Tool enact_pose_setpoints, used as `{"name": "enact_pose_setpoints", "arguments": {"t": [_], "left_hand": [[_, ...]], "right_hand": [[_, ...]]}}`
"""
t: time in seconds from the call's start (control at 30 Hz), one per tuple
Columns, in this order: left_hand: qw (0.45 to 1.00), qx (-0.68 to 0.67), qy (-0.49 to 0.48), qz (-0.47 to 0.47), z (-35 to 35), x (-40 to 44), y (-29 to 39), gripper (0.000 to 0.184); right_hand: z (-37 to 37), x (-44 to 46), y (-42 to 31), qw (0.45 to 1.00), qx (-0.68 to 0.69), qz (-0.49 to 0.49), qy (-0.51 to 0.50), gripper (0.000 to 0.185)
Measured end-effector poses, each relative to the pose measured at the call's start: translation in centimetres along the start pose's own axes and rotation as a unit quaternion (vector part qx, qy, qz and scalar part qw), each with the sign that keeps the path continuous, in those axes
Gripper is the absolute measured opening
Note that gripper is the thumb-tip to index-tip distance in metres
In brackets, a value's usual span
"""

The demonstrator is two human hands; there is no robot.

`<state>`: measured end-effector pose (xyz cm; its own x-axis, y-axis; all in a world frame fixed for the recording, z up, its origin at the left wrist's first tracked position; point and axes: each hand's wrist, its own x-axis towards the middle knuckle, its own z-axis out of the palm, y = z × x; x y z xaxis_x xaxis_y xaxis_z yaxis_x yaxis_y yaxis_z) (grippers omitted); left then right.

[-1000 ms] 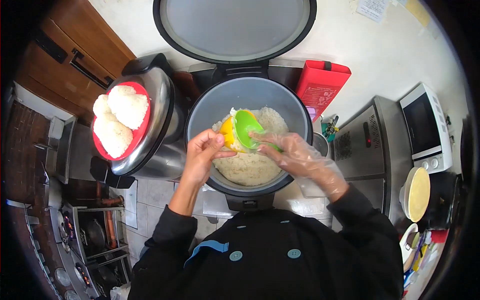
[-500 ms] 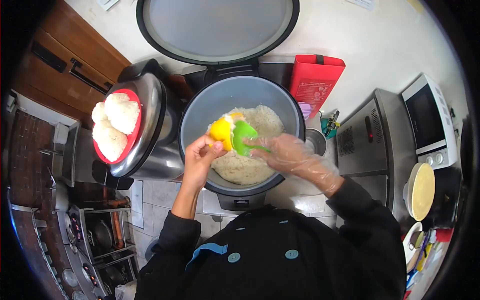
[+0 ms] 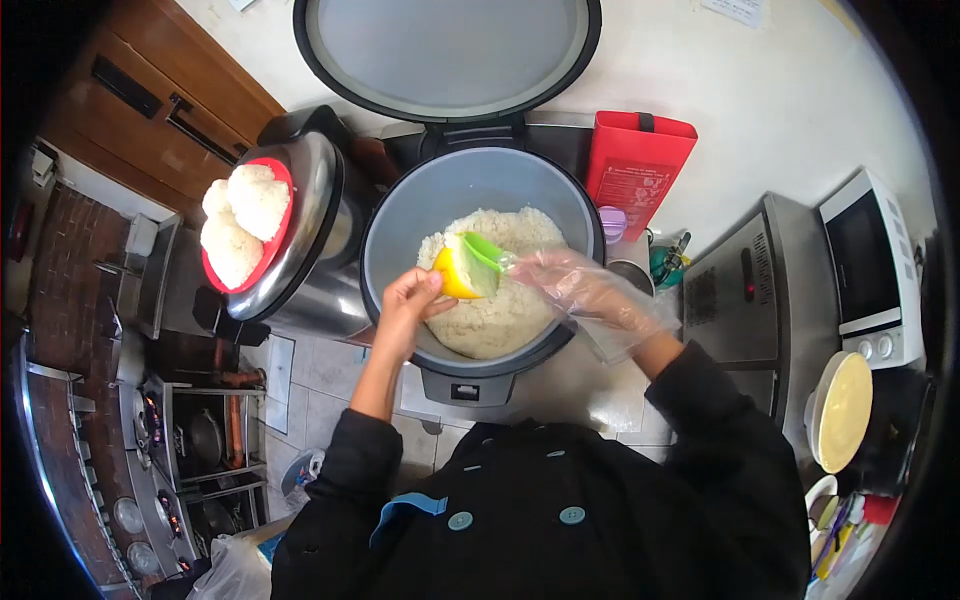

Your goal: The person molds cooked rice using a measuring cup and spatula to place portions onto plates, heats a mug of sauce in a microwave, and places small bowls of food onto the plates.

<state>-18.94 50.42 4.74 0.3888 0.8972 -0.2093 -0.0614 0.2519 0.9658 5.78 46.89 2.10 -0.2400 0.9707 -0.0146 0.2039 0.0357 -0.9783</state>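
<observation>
Over the open rice cooker [image 3: 410, 215], my bare left hand [image 3: 410, 300] grips a yellow cup [image 3: 458, 279] by its side, tilted toward the right. White rice shows inside the cup. My right hand [image 3: 575, 285], in a clear plastic glove, holds a green rice paddle [image 3: 484, 250] with its blade against the rice at the cup's mouth. Below both hands, cooked rice [image 3: 500, 320] fills the bottom of the grey pot. Part of the paddle's handle is hidden by the gloved fingers.
On a closed steel cooker [image 3: 325, 250] at the left sits a red plate [image 3: 282, 235] with several rice mounds [image 3: 235, 250]. The raised lid [image 3: 450, 50] stands behind the pot. A red box [image 3: 640, 170], lilac container [image 3: 613, 221] and microwave [image 3: 865, 265] are to the right.
The paddle has turned and now lies against the cup's mouth, its blade angled differently. The gloved hand has shifted slightly right. The whole view has tilted a little.
</observation>
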Motion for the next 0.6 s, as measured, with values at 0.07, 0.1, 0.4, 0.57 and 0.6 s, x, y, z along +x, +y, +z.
{"name": "enact_pose_setpoints", "arguments": {"t": [0.07, 0.1, 0.4, 0.57, 0.6], "left_hand": [[0.999, -0.023, -0.023, -0.01, -1.3, 0.4, 0.7, 0.016], [0.994, 0.09, -0.047, 0.036, -1.5, 0.3, 1.4, 0.016], [0.998, 0.052, 0.018, 0.006, -4.2, -0.4, 1.8, 0.028], [0.976, -0.146, -0.161, -0.027, -2.1, -1.8, 1.9, 0.034], [0.956, -0.188, -0.223, -0.032, -0.6, -2.5, 2.0, 0.034]], "right_hand": [[-0.6, -0.4, -5.1, 0.991, -0.127, -0.037, 0.007, 0.043], [-0.2, -0.4, -6.9, 0.966, -0.254, -0.041, 0.011, 0.042], [3.4, -3.5, -6.3, 0.879, -0.438, 0.036, 0.184, 0.021], [5.9, -11.5, -6.3, 0.903, -0.239, -0.022, 0.356, 0.034], [6.5, -14.3, -7.4, 0.894, -0.243, -0.007, 0.377, 0.034]]}}
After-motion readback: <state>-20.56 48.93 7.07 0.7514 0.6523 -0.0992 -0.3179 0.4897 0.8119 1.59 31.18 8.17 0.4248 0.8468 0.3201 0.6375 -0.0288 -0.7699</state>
